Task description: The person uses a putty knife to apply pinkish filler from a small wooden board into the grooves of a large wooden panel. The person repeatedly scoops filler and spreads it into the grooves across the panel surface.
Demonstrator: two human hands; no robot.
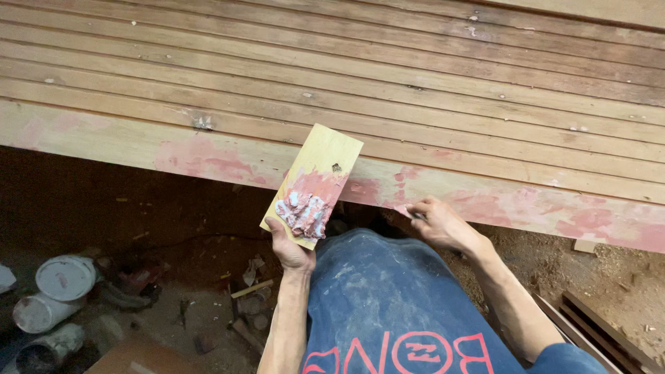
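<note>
Tubs first: round white plastic tubs [62,280] lie on the dirt floor [173,312] at left w/ lids on, contents hidden. Left hand [289,248] is clamped on the lower edge of a small rectangular pale wood board [315,181], tilted, carrying a lumpy pink-grey filler blob [305,211]. Right hand [441,223] presses at the underside of the pink-smeared timber edge beam [208,156]; can't tell its grip. Slatted wood decking [346,62] beyond.
</note>
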